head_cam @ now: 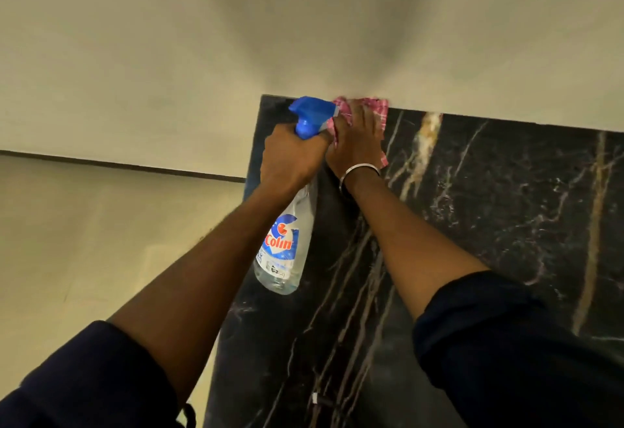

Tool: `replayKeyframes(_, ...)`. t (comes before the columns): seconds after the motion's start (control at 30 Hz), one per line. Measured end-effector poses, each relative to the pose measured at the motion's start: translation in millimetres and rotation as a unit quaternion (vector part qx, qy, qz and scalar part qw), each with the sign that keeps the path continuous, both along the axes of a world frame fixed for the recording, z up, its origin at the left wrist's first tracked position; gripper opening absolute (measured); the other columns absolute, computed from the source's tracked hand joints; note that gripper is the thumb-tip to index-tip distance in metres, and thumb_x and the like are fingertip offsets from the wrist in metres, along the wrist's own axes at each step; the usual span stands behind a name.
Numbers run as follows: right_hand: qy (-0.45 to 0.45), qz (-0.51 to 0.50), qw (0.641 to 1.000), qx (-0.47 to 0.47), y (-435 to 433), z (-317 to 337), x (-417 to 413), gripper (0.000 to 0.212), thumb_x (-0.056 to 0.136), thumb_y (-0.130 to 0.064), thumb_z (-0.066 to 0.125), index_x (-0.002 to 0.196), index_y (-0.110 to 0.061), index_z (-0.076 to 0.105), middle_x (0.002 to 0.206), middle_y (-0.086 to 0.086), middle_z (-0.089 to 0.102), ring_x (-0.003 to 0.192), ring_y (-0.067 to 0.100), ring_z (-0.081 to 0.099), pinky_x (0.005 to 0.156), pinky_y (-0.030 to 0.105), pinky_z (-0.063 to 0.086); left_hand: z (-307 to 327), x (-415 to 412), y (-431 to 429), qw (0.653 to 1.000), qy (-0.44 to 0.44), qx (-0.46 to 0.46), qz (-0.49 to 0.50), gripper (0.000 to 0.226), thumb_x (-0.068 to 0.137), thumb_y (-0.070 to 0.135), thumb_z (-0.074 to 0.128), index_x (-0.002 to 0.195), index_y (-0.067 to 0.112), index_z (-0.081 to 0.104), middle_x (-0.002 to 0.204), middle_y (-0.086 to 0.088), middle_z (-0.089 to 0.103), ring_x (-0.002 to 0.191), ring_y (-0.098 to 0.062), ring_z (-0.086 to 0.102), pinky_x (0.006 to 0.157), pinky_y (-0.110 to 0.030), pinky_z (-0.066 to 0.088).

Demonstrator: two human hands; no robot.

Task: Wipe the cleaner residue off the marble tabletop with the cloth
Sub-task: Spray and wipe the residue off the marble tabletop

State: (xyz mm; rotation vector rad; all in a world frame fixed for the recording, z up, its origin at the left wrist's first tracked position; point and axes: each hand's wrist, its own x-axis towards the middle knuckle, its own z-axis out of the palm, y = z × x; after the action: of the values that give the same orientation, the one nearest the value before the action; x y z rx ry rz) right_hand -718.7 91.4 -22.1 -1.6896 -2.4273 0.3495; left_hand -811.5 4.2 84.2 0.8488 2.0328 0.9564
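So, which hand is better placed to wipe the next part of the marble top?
The right hand: it presses the pink cloth flat on the marble tabletop at the far corner by the wall. The left hand grips the spray bottle, so it is not free.

2 hands [293, 161] [354, 140], 1 cloth [378, 108], 1 spray btl [282, 248] (blue trigger), 1 bangle [358, 169], 1 marble top [489, 208]

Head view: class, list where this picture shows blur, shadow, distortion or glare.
Head view: the cloth and right hand are motion-blurred; a soft shadow darkens the wall above them; the spray bottle label below the left hand is sharp; the wide lens skews the marble tabletop edges; dim light, no glare.
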Motion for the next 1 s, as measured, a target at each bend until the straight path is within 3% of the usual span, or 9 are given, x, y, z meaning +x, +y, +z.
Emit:
replayKeyframes(0.13, -0.024, 0.037, 0.999, -0.002, -16.0, -0.5, -70.6, 0.045, 0.090, -0.028, 0.044, 0.133, -0.019, 0.053, 0.154, 0.013, 0.031, 0.143, 0.034, 0.023, 0.119, 0.047, 0.011, -5.1, -59.0, -16.7, 0.999, -0.002, -0.014, 0.034, 0.027, 0.083, 0.031, 0.067, 0.093, 0.006, 0.068, 0.070, -0.001, 0.060, 0.060, -0.010, 0.053, 0.058, -0.021, 0.040)
replayKeyframes(0.33, -0.062, 0.055, 0.997, 0.006, -25.7, 3.7, -125.3, 0.055, 0.091, -0.034, 0.046, 0.145, -0.023, 0.038, 0.157, 0.012, 0.023, 0.143, 0.035, 0.020, 0.118, 0.048, 0.012, -9.4, -112.5, -32.1, 0.998, 0.006, -0.011, 0.059, 0.032, 0.084, 0.037, 0.066, 0.091, 0.006, 0.069, 0.078, -0.013, 0.070, 0.069, -0.024, 0.067, 0.065, -0.028, 0.050)
replayKeyframes(0.4, -0.071, 0.057, 0.996, -0.003, -27.3, 4.2, -134.7, 0.057, 0.093, -0.037, 0.044, 0.147, -0.024, 0.032, 0.158, 0.011, 0.020, 0.144, 0.035, 0.017, 0.119, 0.048, 0.010, -10.8, -122.3, -36.3, 0.998, 0.008, -0.008, 0.062, 0.034, 0.085, 0.038, 0.066, 0.093, 0.005, 0.069, 0.081, -0.015, 0.071, 0.066, -0.022, 0.065, 0.063, -0.026, 0.049)
replayKeyframes(0.53, -0.104, 0.057, 0.993, 0.005, -28.1, 2.4, -133.6, 0.061, 0.094, -0.042, 0.044, 0.150, -0.028, 0.025, 0.159, 0.010, 0.018, 0.145, 0.034, 0.015, 0.119, 0.049, 0.010, -13.4, -125.0, -47.4, 0.998, 0.017, -0.006, 0.056, 0.036, 0.087, 0.038, 0.066, 0.096, 0.004, 0.068, 0.086, -0.016, 0.071, 0.063, -0.015, 0.060, 0.061, -0.022, 0.046)
replayKeyframes(0.67, -0.097, 0.083, 0.992, -0.003, -36.8, 2.8, -124.6, 0.060, 0.094, -0.042, 0.045, 0.150, -0.030, 0.026, 0.160, 0.007, 0.016, 0.146, 0.032, 0.011, 0.120, 0.049, 0.007, -21.6, -115.9, -74.4, 0.998, 0.024, -0.028, 0.052, 0.032, 0.086, 0.036, 0.066, 0.093, 0.004, 0.068, 0.082, -0.017, 0.070, 0.071, -0.027, 0.067, 0.069, -0.032, 0.053)
replayKeyframes(0.83, -0.096, 0.108, 0.990, 0.006, -70.3, -1.2, -110.9, 0.059, 0.094, -0.043, 0.043, 0.149, -0.029, 0.027, 0.160, 0.007, 0.017, 0.147, 0.032, 0.010, 0.120, 0.049, 0.006, -34.3, -102.0, -108.7, 0.996, 0.042, -0.053, 0.061, 0.025, 0.082, 0.032, 0.068, 0.082, 0.007, 0.063, 0.074, -0.018, 0.066, 0.068, -0.030, 0.066, 0.069, -0.036, 0.056)
replayKeyframes(1.0, -0.084, 0.123, 0.989, 0.002, -120.8, -1.7, -94.4, 0.058, 0.096, -0.045, 0.040, 0.149, -0.028, 0.028, 0.159, 0.008, 0.020, 0.147, 0.032, 0.012, 0.119, 0.051, 0.006, -33.2, -86.4, -149.7, 0.994, 0.061, -0.052, 0.074, 0.026, 0.082, 0.032, 0.068, 0.087, 0.006, 0.063, 0.075, -0.017, 0.066, 0.071, -0.033, 0.067, 0.075, -0.041, 0.058)
